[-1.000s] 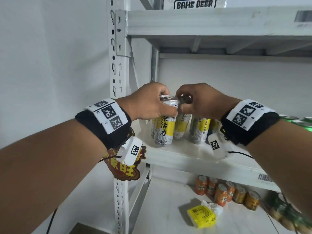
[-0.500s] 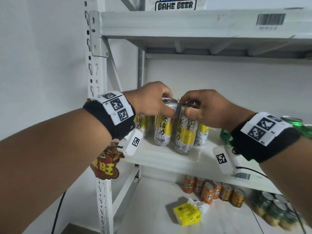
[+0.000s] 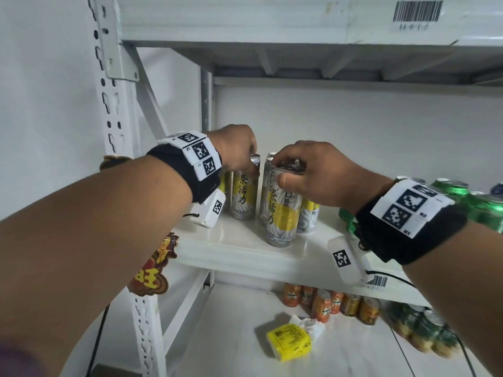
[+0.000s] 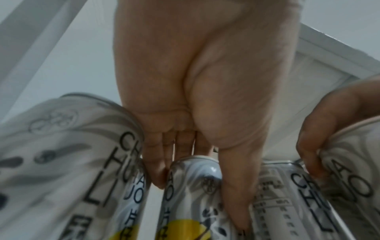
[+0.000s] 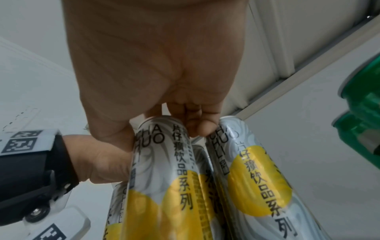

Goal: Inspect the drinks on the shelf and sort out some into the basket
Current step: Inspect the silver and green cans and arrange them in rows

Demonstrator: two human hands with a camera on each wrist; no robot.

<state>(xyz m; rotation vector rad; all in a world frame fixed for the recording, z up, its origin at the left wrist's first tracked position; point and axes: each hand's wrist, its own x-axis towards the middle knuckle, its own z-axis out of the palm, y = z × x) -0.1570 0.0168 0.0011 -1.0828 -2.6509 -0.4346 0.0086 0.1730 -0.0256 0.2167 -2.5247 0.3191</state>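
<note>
Head view, right hand: your right hand (image 3: pixel 315 170) clamped fingers and thumb round the rim of a tall silver-and-yellow drink can (image 3: pixel 281 210) at frame centre, near the front edge of the white metal shelf (image 3: pixel 245 243), probably so you could turn its label toward you.
Head view, left hand: your left hand (image 3: pixel 236 151) pinched the top of a second silver-and-yellow can (image 3: pixel 244 197) just to the left, likely steadying it.
Head view, writing: the cans read 茶活力; barcode stickers sat at upper right and on the shelf lip. No basket was in view.
Left wrist view: your fingers (image 4: pixel 156 164) curled round a can top; lettering read "CHA HUO LI".
Right wrist view: your thumb and fingers gripped a can marked 片仔癀饮品系列; green cans (image 5: pixel 362 123) stood at the right edge.
</note>
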